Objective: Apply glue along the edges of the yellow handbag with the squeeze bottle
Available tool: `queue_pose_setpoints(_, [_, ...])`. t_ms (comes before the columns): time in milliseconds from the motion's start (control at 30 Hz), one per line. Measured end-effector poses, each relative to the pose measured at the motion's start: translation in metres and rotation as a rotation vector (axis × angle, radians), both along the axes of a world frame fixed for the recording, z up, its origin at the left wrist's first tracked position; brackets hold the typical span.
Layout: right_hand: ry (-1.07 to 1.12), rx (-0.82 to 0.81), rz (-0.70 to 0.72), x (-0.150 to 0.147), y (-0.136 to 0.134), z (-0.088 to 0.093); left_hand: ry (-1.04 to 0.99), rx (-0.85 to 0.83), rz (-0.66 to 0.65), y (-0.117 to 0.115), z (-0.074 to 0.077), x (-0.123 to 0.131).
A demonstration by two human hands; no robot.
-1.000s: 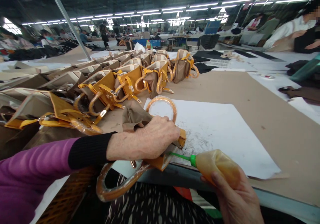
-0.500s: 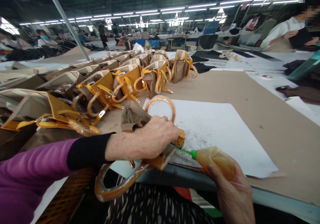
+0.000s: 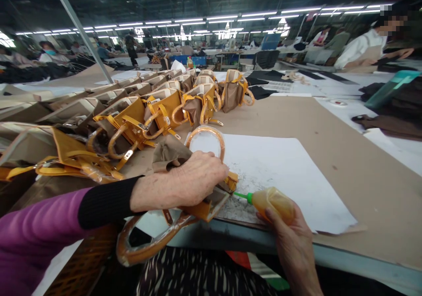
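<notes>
My left hand (image 3: 194,177) is closed on a yellow and brown handbag (image 3: 206,210) at the table's front edge. The bag lies tilted, its opening toward the right; my fingertips are mostly hidden behind the hand. One plastic-wrapped round handle (image 3: 154,245) hangs over the edge, and the other stands up beyond my knuckles. In my right hand (image 3: 293,239) is a soft squeeze bottle (image 3: 273,204) of amber liquid, probably glue, with a green nozzle. Its tip points left, close to the bag's open rim; whether it touches I cannot tell.
Rows of similar handbags (image 3: 165,109) stand on the left of the table. A stained white sheet (image 3: 277,173) lies beside the bag on brown board (image 3: 329,155). A teal bottle (image 3: 391,89) lies at the right. A co-worker (image 3: 362,45) stands beyond, and a slanted pole (image 3: 81,30) rises at left.
The view has shifted slightly, moving most things left. The bottle's nozzle has drawn back a little from inside the bag's rim. Both hands keep their holds.
</notes>
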State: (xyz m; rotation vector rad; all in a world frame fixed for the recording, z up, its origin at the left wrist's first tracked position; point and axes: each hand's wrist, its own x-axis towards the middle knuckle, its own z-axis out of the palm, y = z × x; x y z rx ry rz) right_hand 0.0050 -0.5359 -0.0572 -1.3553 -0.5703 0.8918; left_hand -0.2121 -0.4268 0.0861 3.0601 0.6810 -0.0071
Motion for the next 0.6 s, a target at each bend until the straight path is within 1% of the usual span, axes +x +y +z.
queue_pose_setpoints(100, [-0.032, 0.019, 0.004, 0.002, 0.008, 0.002, -0.074, 0.025, -0.044, 0.011, -0.004, -0.007])
queue_pose_setpoints(233, [-0.074, 0.054, -0.019, 0.007, 0.019, 0.003, -0.053, 0.020, -0.009, 0.025, -0.013, -0.008])
queue_pose_setpoints(333, [-0.106, 0.069, -0.022, 0.008, 0.025, 0.003, -0.054, 0.026, -0.011, 0.026, -0.014, -0.006])
queue_pose_setpoints(467, [-0.280, 0.085, -0.003, 0.003, 0.025, 0.001, -0.065, 0.032, -0.004, 0.024, -0.012, -0.005])
queue_pose_setpoints(600, [-0.412, 0.169, 0.083, -0.002, 0.022, 0.002, -0.060, 0.065, 0.073, 0.032, -0.016, -0.006])
